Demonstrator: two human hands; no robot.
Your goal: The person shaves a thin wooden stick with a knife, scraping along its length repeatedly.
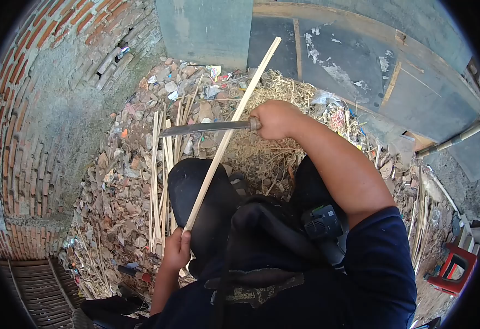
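My left hand is closed around the lower end of a long pale bamboo strip, which slants up and away to the right over my left knee. My right hand grips the handle of a machete. The machete's blade points left and lies across the strip a little above its middle; whether it touches or cuts into the strip I cannot tell. Beside my left leg, several more bamboo strips lie on the ground.
Rubble and litter cover the ground, with a heap of dry shavings ahead. A brick wall rises at left; dark panels stand in front. At right lies a red plastic object. A slatted bamboo surface is at lower left.
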